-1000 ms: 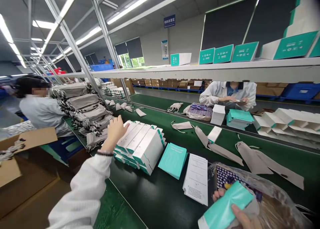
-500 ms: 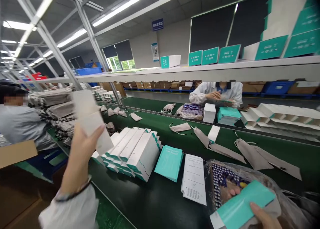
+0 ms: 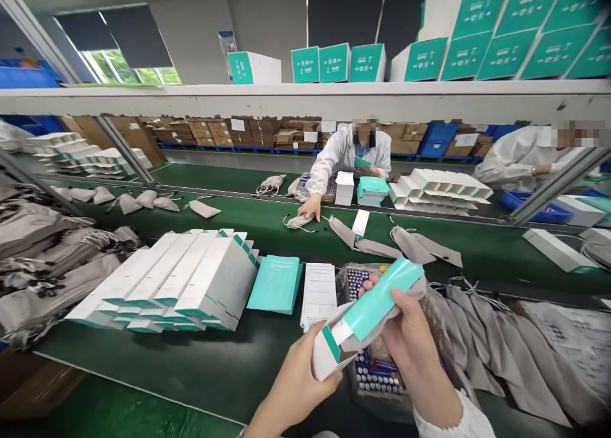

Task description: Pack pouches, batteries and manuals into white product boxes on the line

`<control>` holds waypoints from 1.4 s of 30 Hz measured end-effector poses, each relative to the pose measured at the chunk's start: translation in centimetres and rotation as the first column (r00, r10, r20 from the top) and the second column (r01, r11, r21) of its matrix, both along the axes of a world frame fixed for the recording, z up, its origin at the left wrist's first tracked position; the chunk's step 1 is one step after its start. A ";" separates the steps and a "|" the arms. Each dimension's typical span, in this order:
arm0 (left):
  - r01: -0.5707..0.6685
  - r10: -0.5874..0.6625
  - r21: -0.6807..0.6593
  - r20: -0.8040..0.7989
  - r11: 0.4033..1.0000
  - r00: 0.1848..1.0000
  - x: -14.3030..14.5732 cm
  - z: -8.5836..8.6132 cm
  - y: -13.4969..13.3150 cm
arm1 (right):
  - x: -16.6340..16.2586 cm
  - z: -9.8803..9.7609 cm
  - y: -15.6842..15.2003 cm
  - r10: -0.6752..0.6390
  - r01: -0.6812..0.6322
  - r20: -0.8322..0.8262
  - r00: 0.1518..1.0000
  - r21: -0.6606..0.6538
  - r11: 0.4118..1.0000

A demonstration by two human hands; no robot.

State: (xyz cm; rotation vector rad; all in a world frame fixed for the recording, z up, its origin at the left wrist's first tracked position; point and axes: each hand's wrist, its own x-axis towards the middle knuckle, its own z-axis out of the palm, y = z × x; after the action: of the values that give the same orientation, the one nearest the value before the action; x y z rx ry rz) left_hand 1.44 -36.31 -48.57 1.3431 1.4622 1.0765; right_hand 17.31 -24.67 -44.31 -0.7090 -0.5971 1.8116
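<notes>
Where glossy booklet (image 3: 382,304) curls, boxy white carton (image 3: 321,358)

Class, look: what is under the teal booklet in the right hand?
Part of a grey pouch shows beneath the teal booklet; booklet and right hand cover the rest. Its contents cannot be seen.

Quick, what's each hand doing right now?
Left hand: closed around a white box.
Right hand: closed, holding a teal booklet with a grey pouch.

held booklet (image 3: 384,299): teal | held carton (image 3: 319,360): white (teal-edged) | belt (image 3: 243,225): dark green
</notes>
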 end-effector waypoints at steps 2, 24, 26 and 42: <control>-0.002 0.002 -0.002 -0.056 1.000 0.998 -0.1 -0.2 -0.3 | 0.5 -0.4 0.3 0.024 -0.030 0.063 0.998 0.100 0.995; -0.301 0.309 0.218 -0.005 0.929 0.951 1.9 -2.1 1.9 | -0.6 -3.0 -4.9 -0.663 -0.384 0.461 0.589 0.882 0.272; -0.287 0.297 0.221 -0.016 0.932 0.955 1.6 -2.8 1.7 | -0.3 -2.6 -4.8 -0.695 -0.442 0.425 0.579 0.881 0.171; -0.349 0.355 0.285 0.031 0.893 0.934 1.0 -5.9 -0.1 | -1.1 -1.3 -5.9 -0.744 -0.869 0.613 0.267 0.486 0.089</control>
State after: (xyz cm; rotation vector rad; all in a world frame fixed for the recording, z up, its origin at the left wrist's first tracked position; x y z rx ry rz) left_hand 2.40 -36.42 -54.46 1.3139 1.6555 1.5626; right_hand 16.21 -30.56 -45.64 -0.5842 -2.6373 0.0473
